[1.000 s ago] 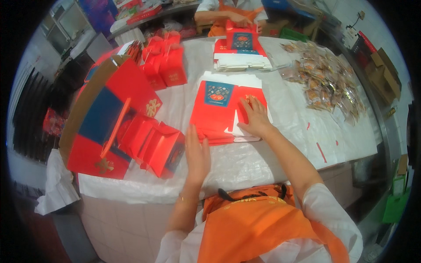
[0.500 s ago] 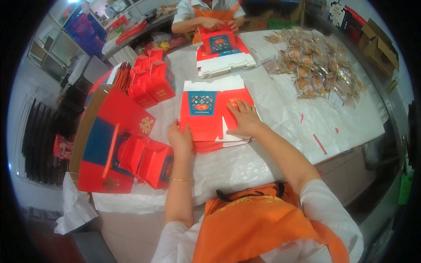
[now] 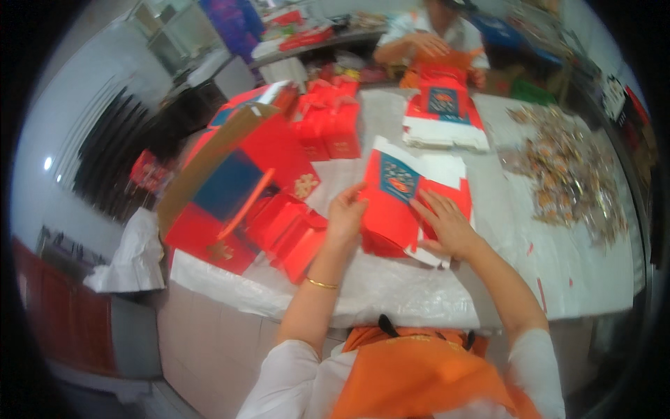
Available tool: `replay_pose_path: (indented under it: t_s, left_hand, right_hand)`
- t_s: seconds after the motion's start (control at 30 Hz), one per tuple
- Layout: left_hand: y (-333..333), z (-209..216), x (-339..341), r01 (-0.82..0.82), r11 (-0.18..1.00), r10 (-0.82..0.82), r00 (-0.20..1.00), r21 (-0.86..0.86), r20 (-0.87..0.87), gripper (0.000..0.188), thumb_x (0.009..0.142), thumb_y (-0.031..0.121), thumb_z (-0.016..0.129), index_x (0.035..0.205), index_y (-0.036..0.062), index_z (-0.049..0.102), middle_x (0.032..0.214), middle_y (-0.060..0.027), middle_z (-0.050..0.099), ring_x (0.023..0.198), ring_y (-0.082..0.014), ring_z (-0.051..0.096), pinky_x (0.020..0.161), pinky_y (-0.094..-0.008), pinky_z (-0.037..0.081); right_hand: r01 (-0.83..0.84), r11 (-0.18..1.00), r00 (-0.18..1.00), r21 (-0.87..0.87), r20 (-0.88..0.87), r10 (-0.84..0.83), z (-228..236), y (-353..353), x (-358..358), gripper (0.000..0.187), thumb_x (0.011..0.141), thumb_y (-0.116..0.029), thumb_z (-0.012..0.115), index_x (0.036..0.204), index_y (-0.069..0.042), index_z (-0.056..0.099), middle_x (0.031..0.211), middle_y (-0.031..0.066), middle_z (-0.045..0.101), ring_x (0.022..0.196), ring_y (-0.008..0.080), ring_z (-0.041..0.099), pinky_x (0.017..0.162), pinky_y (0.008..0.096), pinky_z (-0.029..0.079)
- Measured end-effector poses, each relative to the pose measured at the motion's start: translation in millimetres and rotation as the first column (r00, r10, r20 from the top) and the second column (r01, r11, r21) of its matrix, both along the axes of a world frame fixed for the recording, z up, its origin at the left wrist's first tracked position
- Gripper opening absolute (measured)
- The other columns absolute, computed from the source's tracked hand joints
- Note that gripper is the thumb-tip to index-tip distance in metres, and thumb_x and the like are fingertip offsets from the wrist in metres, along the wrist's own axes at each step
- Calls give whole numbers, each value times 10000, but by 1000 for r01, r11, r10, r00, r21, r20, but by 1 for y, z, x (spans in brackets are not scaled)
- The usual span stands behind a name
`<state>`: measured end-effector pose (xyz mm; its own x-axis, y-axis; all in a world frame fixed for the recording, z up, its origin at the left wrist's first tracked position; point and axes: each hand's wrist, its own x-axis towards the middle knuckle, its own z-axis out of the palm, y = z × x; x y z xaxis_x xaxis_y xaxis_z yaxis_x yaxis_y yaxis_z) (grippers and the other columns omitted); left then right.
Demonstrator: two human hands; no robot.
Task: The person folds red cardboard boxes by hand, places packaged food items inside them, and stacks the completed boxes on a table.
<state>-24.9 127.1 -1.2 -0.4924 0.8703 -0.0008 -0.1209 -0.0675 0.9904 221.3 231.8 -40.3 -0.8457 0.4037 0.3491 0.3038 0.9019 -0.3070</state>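
Tilted up over its stack (image 3: 457, 197) since the earlier frame, the flat red carton (image 3: 382, 218), long axis roughly eleven-to-five, is pinched at nine o'clock by the left hand (image 3: 347, 214), with the right hand (image 3: 452, 227) spread against four o'clock.

There are two carton stacks (image 3: 457, 193) and one packet heap (image 3: 569, 167).

Heaped clear-wrapped packets (image 3: 569, 171), green container behind (image 3: 530, 92), crumpled white sheeting (image 3: 136, 255) at left

Red carton blank (image 3: 384, 213), tilted, white flap (image 3: 385, 148) toward 12 o'clock, blue patterned panel (image 3: 398, 179) adjoining, askew over red-and-white blanks (image 3: 449, 169).
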Motion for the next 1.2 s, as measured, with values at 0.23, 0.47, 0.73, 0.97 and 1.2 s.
replay_pose_path:
  t_s: [0.23, 0.47, 0.73, 0.97, 1.2]
  left_hand:
    - [-18, -22, -17, 31, 999, -32, 999, 41, 26, 482, 991, 12, 570, 1465, -52, 513, 1341, -139, 647, 1184, -181, 634, 1011, -315, 516]
    - [-115, 73, -19, -205, 869, 495, 373, 451, -785, 308, 900, 77, 714, 1195, -6, 685, 1073, -192, 694, 1026, -354, 665, 907, -440, 526]
    - [-252, 137, -262, -793, 608, -100, -37, -31, -994, 344, 770, 249, 857, 1030, 70, 721, 925, -160, 736, 916, -366, 703, 794, -453, 542]
    - [-274, 156, -230, -674, 723, 79, -135, 150, -988, 242, 770, 204, 828, 942, 71, 721, 868, -153, 719, 847, -377, 689, 729, -470, 534]
    - [-352, 186, -225, -787, 546, 175, -230, 289, -957, 262, 810, 218, 808, 981, 50, 701, 911, -186, 701, 844, -395, 676, 707, -461, 516]
  right_hand:
    - [-7, 965, 954, 261, -288, 85, 0, -28, -26, 753, 748, -166, 764, 1462, -86, 540, 1391, 213, 595, 1260, 390, 595, 1086, 514, 449]
    - [80, 953, 979, 292, -203, -20, 38, -26, -19, 740, 610, -110, 838, 1330, -112, 670, 1308, 139, 657, 1191, 322, 643, 1010, 502, 500]
    - [81, 957, 994, 279, -93, -57, 25, -20, 0, 699, 640, -98, 825, 1323, -101, 677, 1291, 146, 659, 1166, 331, 646, 997, 471, 501]
    - [124, 941, 990, 315, -103, -96, 8, -23, 9, 638, 693, -9, 749, 1322, -89, 676, 1297, 161, 655, 1164, 348, 642, 993, 442, 504]
    - [152, 942, 988, 301, -67, -138, 1, -15, 14, 723, 634, -6, 788, 1342, -91, 668, 1334, 165, 642, 1197, 356, 630, 1010, 445, 501]
